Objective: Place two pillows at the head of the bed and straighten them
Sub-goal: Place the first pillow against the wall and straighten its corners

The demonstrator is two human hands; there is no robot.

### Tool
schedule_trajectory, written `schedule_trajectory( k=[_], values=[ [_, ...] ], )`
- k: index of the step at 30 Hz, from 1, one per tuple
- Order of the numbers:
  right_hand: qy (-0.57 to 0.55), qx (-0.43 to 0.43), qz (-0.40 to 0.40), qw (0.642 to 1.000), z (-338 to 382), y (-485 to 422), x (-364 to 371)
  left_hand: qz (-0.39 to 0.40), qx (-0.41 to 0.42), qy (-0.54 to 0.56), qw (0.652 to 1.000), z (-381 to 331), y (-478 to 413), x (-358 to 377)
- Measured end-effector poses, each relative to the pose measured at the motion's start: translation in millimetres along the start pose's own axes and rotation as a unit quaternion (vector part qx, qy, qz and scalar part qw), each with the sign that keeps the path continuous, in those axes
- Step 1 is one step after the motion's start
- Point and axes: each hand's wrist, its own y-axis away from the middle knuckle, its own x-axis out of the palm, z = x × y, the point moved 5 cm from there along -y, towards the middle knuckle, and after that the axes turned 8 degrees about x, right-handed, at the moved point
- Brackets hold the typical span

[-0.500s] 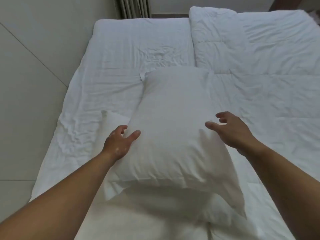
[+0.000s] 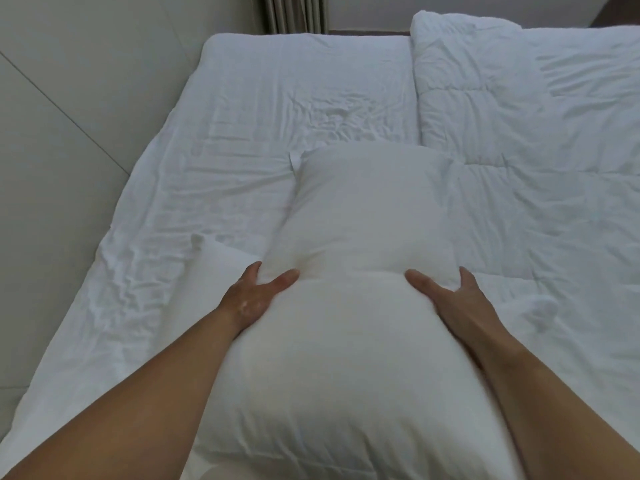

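Observation:
A plump white pillow lies lengthwise in the middle of the white bed. My left hand presses into its left side and my right hand into its right side, squeezing it at the waist. A second white pillow lies under it; only its left corner shows beside my left hand. Both forearms reach in from the bottom of the view.
A folded white duvet covers the right half of the bed. The pale tiled floor runs along the bed's left edge. A curtain hangs beyond the far end. The sheet is wrinkled.
Both hands have closed in from just off the pillow's sides and now grip and pinch it. The view has shifted closer to the pillow.

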Motion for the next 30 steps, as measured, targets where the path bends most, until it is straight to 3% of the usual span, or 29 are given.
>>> schedule_trajectory(
  k=[7,10,16,22,30],
  values=[
    [-0.032,-0.048,-0.018,0.998,-29,-13,6,0.018,0.006,0.020,1.000,7,6,31],
    [-0.069,-0.076,-0.023,0.994,-39,-10,5,0.018,0.023,0.088,0.996,4,19,37],
    [-0.157,-0.130,-0.006,0.979,-41,21,-2,-0.046,0.092,0.153,0.983,-6,59,36],
    [-0.193,-0.182,0.000,0.964,-21,82,-6,-0.091,0.176,0.156,0.968,-33,120,3],
    [-0.217,-0.248,0.056,0.943,12,177,45,-0.172,0.220,0.137,0.950,-11,210,-97]
  ],
)
